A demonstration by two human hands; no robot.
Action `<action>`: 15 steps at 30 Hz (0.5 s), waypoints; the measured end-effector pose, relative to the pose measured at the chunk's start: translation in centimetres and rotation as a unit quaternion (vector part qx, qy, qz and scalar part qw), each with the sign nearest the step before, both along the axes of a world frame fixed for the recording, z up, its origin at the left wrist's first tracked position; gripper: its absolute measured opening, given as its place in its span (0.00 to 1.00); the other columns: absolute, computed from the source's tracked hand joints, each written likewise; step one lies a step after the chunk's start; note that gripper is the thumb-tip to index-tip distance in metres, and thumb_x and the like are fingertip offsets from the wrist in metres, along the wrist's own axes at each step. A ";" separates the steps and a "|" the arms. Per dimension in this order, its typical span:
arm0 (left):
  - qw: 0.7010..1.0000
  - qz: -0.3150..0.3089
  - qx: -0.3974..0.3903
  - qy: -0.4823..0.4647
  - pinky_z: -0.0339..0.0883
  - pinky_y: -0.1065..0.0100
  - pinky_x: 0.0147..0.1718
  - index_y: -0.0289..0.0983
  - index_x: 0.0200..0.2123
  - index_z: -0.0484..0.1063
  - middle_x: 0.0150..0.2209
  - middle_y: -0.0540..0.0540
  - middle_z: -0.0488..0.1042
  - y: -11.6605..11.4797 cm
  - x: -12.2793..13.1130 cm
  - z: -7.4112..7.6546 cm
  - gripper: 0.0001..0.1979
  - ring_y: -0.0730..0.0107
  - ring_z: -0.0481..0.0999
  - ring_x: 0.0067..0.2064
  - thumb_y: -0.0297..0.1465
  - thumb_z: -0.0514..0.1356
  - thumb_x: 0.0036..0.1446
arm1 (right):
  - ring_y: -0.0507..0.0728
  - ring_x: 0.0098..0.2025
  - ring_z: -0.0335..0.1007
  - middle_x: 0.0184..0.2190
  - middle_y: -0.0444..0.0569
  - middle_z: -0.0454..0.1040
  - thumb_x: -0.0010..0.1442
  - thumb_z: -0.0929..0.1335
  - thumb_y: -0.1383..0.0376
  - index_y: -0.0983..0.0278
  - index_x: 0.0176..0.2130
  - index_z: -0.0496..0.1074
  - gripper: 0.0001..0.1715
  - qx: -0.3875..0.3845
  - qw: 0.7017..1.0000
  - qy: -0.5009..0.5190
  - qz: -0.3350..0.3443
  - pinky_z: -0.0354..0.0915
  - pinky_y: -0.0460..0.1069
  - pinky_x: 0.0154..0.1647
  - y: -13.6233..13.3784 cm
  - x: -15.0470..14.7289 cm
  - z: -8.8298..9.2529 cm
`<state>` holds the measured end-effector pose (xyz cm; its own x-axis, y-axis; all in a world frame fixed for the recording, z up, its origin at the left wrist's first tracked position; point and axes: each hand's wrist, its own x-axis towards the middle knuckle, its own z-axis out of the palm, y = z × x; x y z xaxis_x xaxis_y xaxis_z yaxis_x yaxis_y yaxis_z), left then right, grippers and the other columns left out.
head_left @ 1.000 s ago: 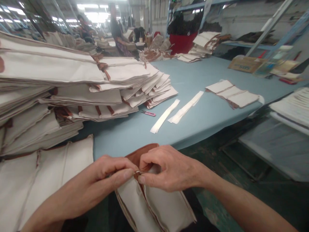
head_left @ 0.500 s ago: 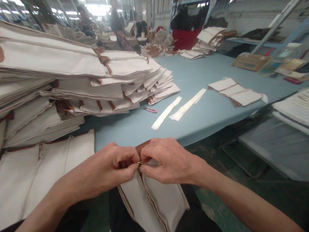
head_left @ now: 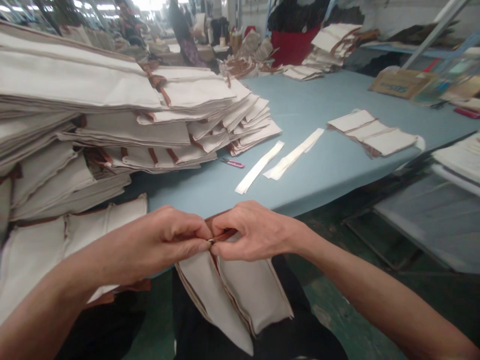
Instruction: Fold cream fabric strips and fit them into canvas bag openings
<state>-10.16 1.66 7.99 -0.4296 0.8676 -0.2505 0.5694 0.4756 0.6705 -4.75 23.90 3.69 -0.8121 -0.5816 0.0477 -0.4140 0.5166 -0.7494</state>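
A cream fabric piece with brown edging [head_left: 255,290] hangs over my lap, its top end pinched between both hands. My left hand [head_left: 168,237] is closed, thumb against bent fingers, at the seam near a small shiny metal bit [head_left: 210,241]. Right beside it, my right hand [head_left: 255,232] is closed on the brown edging of the same piece. The two sets of fingertips nearly touch. Brown material shows above and between the hands; the exact grip is partly hidden by the fingers.
Large piles of cream fabric pieces [head_left: 112,90] fill the left of the blue table [head_left: 300,195]. Pink thread snips [head_left: 233,163] and white strips [head_left: 258,167] lie ahead. A folded fabric piece [head_left: 375,132] rests at the right; a cardboard box [head_left: 401,84] stands behind.
Both hands, still pinching the fabric piece, appear slightly higher and further left. The camera view has shifted a little. The lower end of the piece now shows over my lap.
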 end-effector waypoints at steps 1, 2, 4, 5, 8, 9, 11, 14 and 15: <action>1.000 -0.009 -0.006 -0.015 0.53 0.77 0.21 0.38 0.30 0.76 0.23 0.57 0.63 0.1 -0.3 0.2 0.16 0.78 0.61 0.24 0.36 0.57 0.70 | 0.49 0.25 0.50 0.21 0.35 0.54 0.58 0.68 0.63 0.61 0.25 0.61 0.13 0.002 1.000 -0.001 0.002 0.47 0.49 0.30 0.1 -0.2 0.1; 0.999 -0.016 -0.013 -0.032 0.51 0.77 0.21 0.38 0.29 0.75 0.23 0.58 0.61 0.3 -0.5 0.3 0.17 0.79 0.59 0.24 0.35 0.57 0.70 | 0.49 0.25 0.49 0.21 0.35 0.53 0.58 0.68 0.62 0.61 0.25 0.60 0.14 0.005 1.000 0.001 0.003 0.46 0.49 0.30 0.2 -0.3 0.2; 0.998 -0.015 -0.021 -0.049 0.49 0.76 0.22 0.38 0.28 0.73 0.23 0.58 0.58 0.5 -0.9 0.5 0.17 0.78 0.57 0.25 0.35 0.56 0.71 | 0.49 0.25 0.48 0.21 0.35 0.52 0.58 0.68 0.62 0.61 0.26 0.60 0.14 0.014 1.000 0.008 0.001 0.46 0.49 0.30 0.4 -0.6 0.5; 0.998 -0.010 -0.022 -0.056 0.49 0.76 0.22 0.38 0.29 0.72 0.24 0.58 0.58 0.7 -1.2 0.5 0.17 0.78 0.56 0.25 0.36 0.57 0.71 | 0.49 0.25 0.48 0.21 0.35 0.53 0.58 0.68 0.62 0.61 0.26 0.60 0.14 0.022 1.000 0.008 0.002 0.46 0.49 0.30 0.6 -0.8 0.8; 0.993 0.003 -0.022 -0.116 0.50 0.75 0.23 0.38 0.30 0.72 0.25 0.57 0.59 1.1 -2.1 0.6 0.16 0.75 0.57 0.26 0.39 0.57 0.71 | 0.49 0.25 0.52 0.21 0.36 0.56 0.61 0.68 0.60 0.61 0.26 0.61 0.16 0.051 0.998 -0.027 0.023 0.47 0.49 0.29 1.0 -1.3 2.4; 0.990 0.006 -0.018 -0.140 0.50 0.75 0.23 0.38 0.30 0.72 0.26 0.56 0.59 1.2 -2.4 0.6 0.16 0.75 0.57 0.27 0.40 0.58 0.70 | 0.49 0.25 0.53 0.21 0.36 0.56 0.62 0.67 0.59 0.61 0.26 0.60 0.17 0.059 0.996 -0.056 0.037 0.47 0.49 0.28 1.2 -1.6 3.0; 0.985 0.013 -0.004 -0.170 0.51 0.76 0.24 0.38 0.30 0.72 0.26 0.56 0.59 1.2 -3.0 0.5 0.17 0.75 0.56 0.28 0.40 0.58 0.69 | 0.49 0.24 0.52 0.21 0.37 0.54 0.65 0.66 0.60 0.61 0.24 0.58 0.20 0.072 0.988 -0.122 0.060 0.46 0.49 0.27 1.4 -2.3 4.3; 0.986 0.027 -0.007 -0.167 0.53 0.77 0.26 0.37 0.30 0.73 0.27 0.56 0.61 0.7 -3.7 -0.2 0.18 0.75 0.58 0.29 0.42 0.58 0.69 | 0.49 0.25 0.49 0.21 0.37 0.51 0.68 0.67 0.60 0.61 0.24 0.56 0.24 0.061 0.970 -0.215 0.098 0.45 0.49 0.26 1.7 -3.4 5.5; 0.986 0.030 -0.021 -0.160 0.55 0.78 0.27 0.37 0.31 0.74 0.27 0.56 0.63 0.5 -3.7 -0.5 0.18 0.74 0.60 0.30 0.43 0.58 0.69 | 0.49 0.25 0.49 0.22 0.37 0.53 0.69 0.67 0.59 0.61 0.24 0.58 0.24 0.045 0.959 -0.252 0.123 0.46 0.48 0.26 1.9 -3.8 5.5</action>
<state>-13.84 2.14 7.45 -0.3725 0.8290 -0.4172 0.3026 0.5335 0.7898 -8.52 25.78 9.24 -0.5569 -0.7413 -0.3746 -0.1284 0.5224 -0.8429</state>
